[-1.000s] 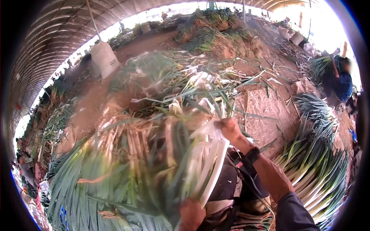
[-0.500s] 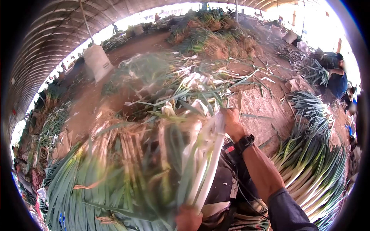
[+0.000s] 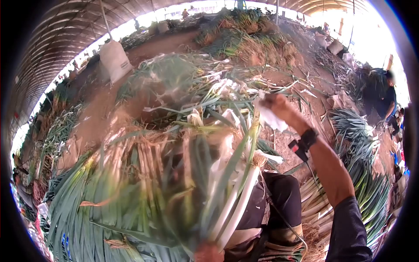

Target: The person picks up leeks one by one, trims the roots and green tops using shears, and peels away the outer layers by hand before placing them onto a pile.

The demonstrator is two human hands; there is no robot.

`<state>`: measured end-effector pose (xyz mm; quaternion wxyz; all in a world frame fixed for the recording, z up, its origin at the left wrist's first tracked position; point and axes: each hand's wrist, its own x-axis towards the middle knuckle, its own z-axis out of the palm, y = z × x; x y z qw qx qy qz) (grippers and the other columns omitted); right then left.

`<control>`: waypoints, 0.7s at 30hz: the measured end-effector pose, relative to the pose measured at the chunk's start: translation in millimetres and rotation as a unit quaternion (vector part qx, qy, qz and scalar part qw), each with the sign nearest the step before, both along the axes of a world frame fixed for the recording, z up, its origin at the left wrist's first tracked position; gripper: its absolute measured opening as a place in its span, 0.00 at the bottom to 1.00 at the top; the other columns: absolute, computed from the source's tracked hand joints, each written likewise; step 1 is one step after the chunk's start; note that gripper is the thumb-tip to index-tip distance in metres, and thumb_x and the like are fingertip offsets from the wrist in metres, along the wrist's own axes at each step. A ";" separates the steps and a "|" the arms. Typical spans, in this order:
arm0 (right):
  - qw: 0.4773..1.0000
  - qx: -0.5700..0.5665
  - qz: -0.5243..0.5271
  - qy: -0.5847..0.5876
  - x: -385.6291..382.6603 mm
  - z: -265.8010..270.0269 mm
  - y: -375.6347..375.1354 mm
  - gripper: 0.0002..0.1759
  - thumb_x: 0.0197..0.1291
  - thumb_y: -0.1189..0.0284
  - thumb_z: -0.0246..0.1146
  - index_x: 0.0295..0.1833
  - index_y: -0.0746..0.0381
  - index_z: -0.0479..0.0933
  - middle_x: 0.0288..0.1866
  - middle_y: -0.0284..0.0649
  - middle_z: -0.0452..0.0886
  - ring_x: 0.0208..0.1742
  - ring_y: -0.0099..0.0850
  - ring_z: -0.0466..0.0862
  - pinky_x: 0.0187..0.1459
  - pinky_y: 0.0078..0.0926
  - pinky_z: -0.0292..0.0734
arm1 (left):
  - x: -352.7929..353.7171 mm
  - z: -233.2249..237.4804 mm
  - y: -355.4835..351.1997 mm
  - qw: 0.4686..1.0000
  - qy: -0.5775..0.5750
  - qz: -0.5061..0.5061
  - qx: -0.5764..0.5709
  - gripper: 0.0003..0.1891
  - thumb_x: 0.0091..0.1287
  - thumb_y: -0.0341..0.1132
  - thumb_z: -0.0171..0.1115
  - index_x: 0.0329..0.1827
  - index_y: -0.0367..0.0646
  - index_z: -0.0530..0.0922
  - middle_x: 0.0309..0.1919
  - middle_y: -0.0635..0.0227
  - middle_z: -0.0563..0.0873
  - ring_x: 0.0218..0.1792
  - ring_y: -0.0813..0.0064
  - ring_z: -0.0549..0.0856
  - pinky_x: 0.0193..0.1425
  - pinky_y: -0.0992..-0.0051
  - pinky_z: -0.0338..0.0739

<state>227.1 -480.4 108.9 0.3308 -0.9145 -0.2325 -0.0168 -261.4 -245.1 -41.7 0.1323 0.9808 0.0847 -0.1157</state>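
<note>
At the bottom edge, my left hand (image 3: pixel 208 253) is closed around leeks (image 3: pixel 238 212) with clean white stems, their roots pointing up and away from me. Only part of this hand shows. My right hand (image 3: pixel 279 108), raised beyond the root ends, is closed on a stripped leek leaf (image 3: pixel 258 124); its pale sheath end hangs by the fingers and a green strip trails down toward the stems. To the left, a row of unpeeled leeks (image 3: pixel 144 161) with brown roots lies close to my left hand, partly blurred.
Peeled leeks (image 3: pixel 366 183) lie in a long pile at the right. Leaf scraps (image 3: pixel 222 89) cover the ground ahead, with a white sack (image 3: pixel 114 61) at far left. A leek heap (image 3: pixel 248 39) stands behind. A person (image 3: pixel 389 100) is at far right.
My right hand has moved up and right, away from the leek stems, pulling a leaf off with it. The left hand stays low on the leeks. The person at far right has changed posture.
</note>
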 end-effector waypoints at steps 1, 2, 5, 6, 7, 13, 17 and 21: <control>0.998 -0.016 0.048 0.030 -0.5 -21.6 6.5 0.12 0.78 0.67 0.56 0.44 0.60 0.81 0.37 0.37 0.82 0.35 0.28 0.82 0.34 0.26 0.82 | -2.9 -9.0 3.0 0.999 -0.024 -0.017 0.019 0.22 0.69 0.46 0.65 0.59 0.38 0.83 0.58 0.39 0.83 0.47 0.42 0.87 0.49 0.51 0.86; 0.993 -0.030 0.095 0.062 2.7 -46.9 10.2 0.12 0.77 0.66 0.56 0.43 0.61 0.79 0.37 0.38 0.79 0.38 0.30 0.81 0.41 0.29 0.84 | -5.3 -14.1 4.8 0.998 -0.047 -0.036 0.038 0.22 0.69 0.46 0.66 0.58 0.38 0.83 0.57 0.39 0.83 0.47 0.42 0.87 0.50 0.51 0.86; 0.960 -0.201 0.189 -0.055 -67.3 -38.4 40.6 0.16 0.78 0.60 0.57 0.41 0.60 0.79 0.32 0.40 0.81 0.35 0.35 0.84 0.41 0.37 0.84 | -4.3 -6.6 3.9 0.999 -0.024 0.001 0.025 0.22 0.69 0.45 0.66 0.58 0.37 0.83 0.55 0.39 0.83 0.49 0.41 0.86 0.52 0.50 0.85; 0.955 -0.223 0.194 -0.022 -74.3 -41.6 45.5 0.18 0.76 0.56 0.58 0.42 0.60 0.79 0.33 0.42 0.81 0.36 0.38 0.84 0.41 0.41 0.82 | -3.1 -1.5 4.9 0.999 -0.027 -0.005 0.022 0.21 0.70 0.44 0.66 0.57 0.37 0.83 0.55 0.39 0.83 0.49 0.41 0.86 0.52 0.49 0.85; 0.949 -0.245 0.199 0.011 -79.1 -43.5 50.7 0.20 0.74 0.53 0.60 0.44 0.61 0.78 0.34 0.44 0.81 0.37 0.42 0.84 0.41 0.45 0.81 | -2.9 1.1 4.7 0.999 -0.034 -0.005 0.020 0.20 0.70 0.44 0.66 0.56 0.38 0.84 0.55 0.39 0.84 0.49 0.41 0.86 0.52 0.49 0.85; 0.907 -0.356 0.209 0.082 -94.4 -39.1 64.3 0.31 0.63 0.43 0.68 0.48 0.62 0.76 0.37 0.47 0.84 0.40 0.46 0.86 0.45 0.49 0.78 | -18.4 -25.4 -7.3 0.994 -0.090 -0.011 0.066 0.18 0.70 0.45 0.65 0.54 0.40 0.86 0.56 0.40 0.84 0.52 0.40 0.86 0.55 0.47 0.85; 0.888 -0.386 0.231 0.097 -103.3 -50.7 71.7 0.40 0.56 0.40 0.73 0.49 0.69 0.75 0.40 0.51 0.85 0.45 0.47 0.87 0.48 0.44 0.80 | -11.2 -5.3 -6.6 0.997 -0.059 -0.027 0.045 0.18 0.72 0.46 0.64 0.54 0.41 0.85 0.57 0.43 0.84 0.54 0.42 0.86 0.58 0.48 0.85; 0.877 -0.398 0.217 0.160 -127.8 -32.1 88.2 0.45 0.49 0.37 0.76 0.54 0.68 0.76 0.48 0.49 0.86 0.54 0.47 0.86 0.58 0.44 0.80 | 0.7 15.5 -5.6 0.998 -0.015 -0.044 0.035 0.19 0.73 0.45 0.62 0.57 0.41 0.84 0.60 0.44 0.83 0.57 0.44 0.85 0.61 0.49 0.83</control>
